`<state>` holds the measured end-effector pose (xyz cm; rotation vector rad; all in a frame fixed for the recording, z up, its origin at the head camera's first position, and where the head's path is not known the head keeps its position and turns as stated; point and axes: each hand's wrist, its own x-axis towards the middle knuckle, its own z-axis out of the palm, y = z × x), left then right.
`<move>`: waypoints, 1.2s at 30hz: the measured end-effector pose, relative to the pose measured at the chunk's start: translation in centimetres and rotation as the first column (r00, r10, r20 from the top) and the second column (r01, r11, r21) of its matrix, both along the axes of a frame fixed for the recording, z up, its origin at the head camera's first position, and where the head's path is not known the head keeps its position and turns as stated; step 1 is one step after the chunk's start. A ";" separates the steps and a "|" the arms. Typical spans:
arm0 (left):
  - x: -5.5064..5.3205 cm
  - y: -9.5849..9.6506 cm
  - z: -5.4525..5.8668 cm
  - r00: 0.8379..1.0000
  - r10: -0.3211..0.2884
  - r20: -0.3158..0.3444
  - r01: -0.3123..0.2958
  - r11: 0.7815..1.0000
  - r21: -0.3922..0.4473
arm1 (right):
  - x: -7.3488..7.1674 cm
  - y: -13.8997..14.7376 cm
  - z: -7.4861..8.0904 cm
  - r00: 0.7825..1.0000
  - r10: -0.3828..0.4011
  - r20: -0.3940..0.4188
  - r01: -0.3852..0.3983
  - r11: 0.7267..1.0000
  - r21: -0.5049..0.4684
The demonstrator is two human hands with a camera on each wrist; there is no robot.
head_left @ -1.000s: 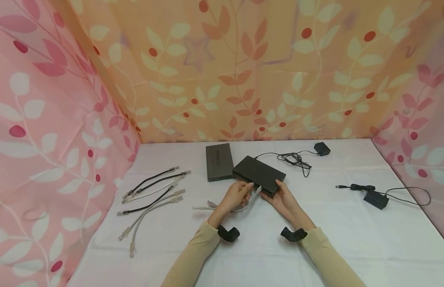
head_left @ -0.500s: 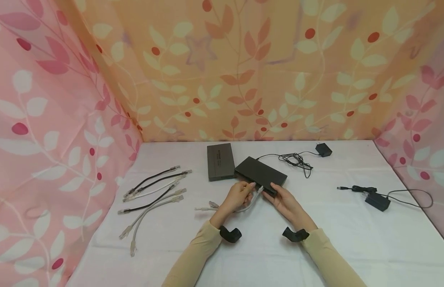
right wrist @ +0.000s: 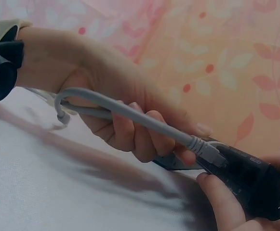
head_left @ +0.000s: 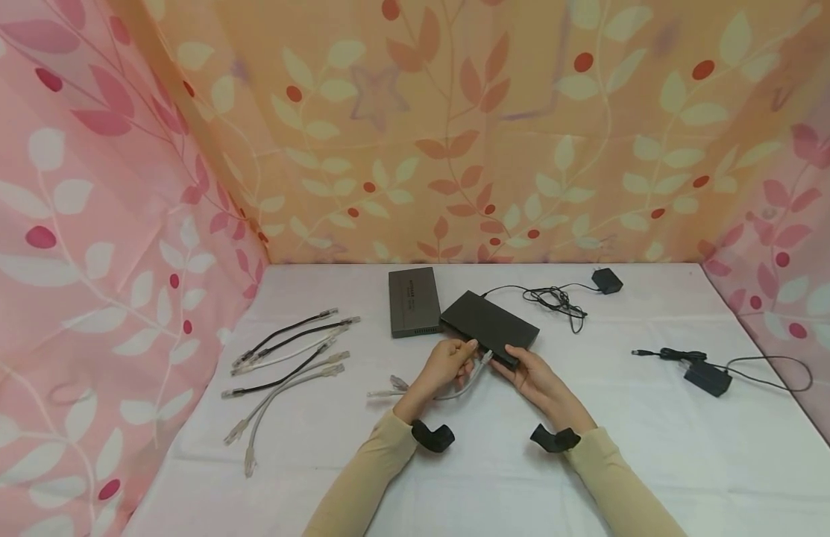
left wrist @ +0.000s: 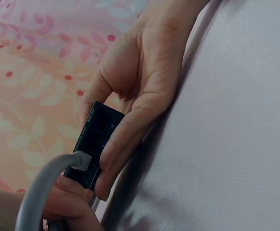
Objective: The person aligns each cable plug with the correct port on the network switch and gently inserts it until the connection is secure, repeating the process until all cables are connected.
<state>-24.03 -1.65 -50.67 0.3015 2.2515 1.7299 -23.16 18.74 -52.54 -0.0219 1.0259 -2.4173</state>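
A black network switch (head_left: 488,324) is tilted up at its front edge. My right hand (head_left: 532,377) grips its near right corner, thumb on top and fingers beneath. A grey network cable (right wrist: 130,115) has its plug (left wrist: 82,160) in a front port and loops back over my left hand (head_left: 448,364). The left fingers curl around a second grey network cable (right wrist: 89,110), thumb and fingertips right at the ports beside the plug; that cable's front end is hidden by the fingers. Loose cable ends (head_left: 381,393) stick out left of the left wrist.
A second, grey-brown switch (head_left: 415,302) lies behind on the left. Several black, white and grey network cables (head_left: 280,380) lie on the left. A thin cord runs from the held switch to a power adapter (head_left: 607,281); another adapter (head_left: 708,378) lies at right.
My right thumb has slid from the switch's right edge onto its top near the front. The left hand stays at the ports; the whole view shifts slightly.
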 end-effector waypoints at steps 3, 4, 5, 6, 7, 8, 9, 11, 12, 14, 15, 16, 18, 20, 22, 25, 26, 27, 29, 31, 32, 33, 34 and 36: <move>-0.1 0.0 0.0 1.000 -0.002 0.026 0.002 1.000 0.022 | 0.0 0.0 0.0 1.000 0.000 0.001 0.000 1.000 -0.012; -0.2 0.0 -0.1 1.000 -0.003 0.029 0.002 1.000 0.031 | 0.0 0.0 0.0 1.000 -0.002 0.005 0.002 1.000 -0.017; -0.2 0.1 -0.1 1.000 -0.002 0.031 0.001 0.999 0.037 | 0.0 0.0 -0.1 1.000 -0.001 0.008 0.002 1.000 -0.021; -0.3 0.1 -0.1 0.999 0.000 0.034 -0.002 0.999 0.041 | 0.0 0.0 -0.1 1.000 -0.001 0.009 0.001 1.000 -0.024; -0.3 0.1 0.0 0.999 0.003 0.035 -0.005 0.999 0.044 | 0.0 0.0 0.0 1.000 0.002 0.011 -0.002 1.000 -0.028; -0.3 0.1 0.0 0.999 0.006 0.038 -0.007 0.999 0.048 | 0.0 0.0 0.0 1.000 0.004 0.009 -0.004 1.000 -0.028; -0.4 0.1 0.0 0.999 0.006 0.039 -0.008 0.999 0.047 | 0.0 0.0 0.0 1.000 0.006 0.009 -0.006 1.000 -0.028; -0.4 0.2 0.1 0.999 0.014 0.053 -0.017 0.999 0.048 | 0.0 0.1 0.0 1.000 0.014 0.007 -0.014 0.999 -0.040; -0.4 0.2 0.1 0.998 0.017 0.061 -0.020 0.999 0.040 | -0.1 0.1 0.0 1.000 0.017 0.011 -0.016 0.999 -0.045; -0.5 0.2 0.2 0.996 0.024 0.081 -0.027 0.999 0.033 | -0.1 0.0 0.1 1.000 0.020 0.017 -0.019 0.998 -0.056; -0.5 0.2 0.3 0.995 0.029 0.091 -0.031 0.999 0.029 | -0.1 0.0 0.1 1.000 0.022 0.020 -0.021 0.998 -0.062; -0.5 0.2 0.4 0.994 0.033 0.104 -0.036 0.999 0.025 | -0.1 0.1 0.1 0.999 0.025 0.021 -0.024 0.997 -0.069; -0.5 0.3 0.5 0.992 0.039 0.124 -0.041 0.999 0.018 | -0.1 0.1 0.1 0.999 0.027 0.022 -0.026 0.997 -0.072; -0.4 0.3 0.5 0.989 0.038 0.139 -0.042 0.999 0.027 | 0.0 0.2 0.1 0.999 0.033 0.013 -0.032 0.996 -0.081; -0.4 0.3 0.4 0.988 0.036 0.150 -0.043 0.998 0.039 | 0.0 0.2 0.0 0.999 0.035 0.009 -0.034 0.995 -0.089; -0.4 0.3 0.3 0.988 0.041 0.147 -0.051 0.997 0.066 | -0.1 0.1 0.0 0.999 0.036 0.012 -0.035 0.995 -0.094; -0.4 0.3 0.3 0.989 0.042 0.141 -0.053 0.996 0.071 | -0.1 0.0 -0.1 0.999 0.033 0.017 -0.031 0.995 -0.094; -0.5 0.3 0.3 0.990 0.043 0.136 -0.053 0.996 0.073 | -0.1 0.0 -0.1 0.999 0.029 0.023 -0.027 0.995 -0.091; -0.5 0.2 0.3 0.992 0.033 0.118 -0.041 0.997 0.068 | -0.2 0.0 -0.2 0.999 0.020 0.032 -0.017 0.996 -0.089; -0.6 0.2 0.3 0.994 0.010 0.110 -0.017 0.998 0.067 | -0.2 0.0 -0.3 0.999 0.011 0.032 -0.008 0.996 -0.089; -0.6 0.1 0.4 0.993 -0.006 0.114 -0.002 0.998 0.068 | -0.2 0.1 -0.3 1.000 0.008 0.029 -0.005 0.996 -0.091; -0.7 0.0 0.4 0.992 -0.023 0.120 0.014 0.997 0.072 | -0.2 0.1 -0.3 1.000 0.007 0.023 -0.005 0.996 -0.091; -0.7 -0.1 0.4 0.991 -0.042 0.125 0.033 0.997 0.075 | -0.1 0.1 -0.4 1.000 0.007 0.019 -0.005 0.995 -0.095; -0.9 -0.3 0.3 0.987 -0.072 0.144 0.060 0.994 0.088 | -0.1 0.1 -0.4 1.000 0.014 0.004 -0.013 0.995 -0.098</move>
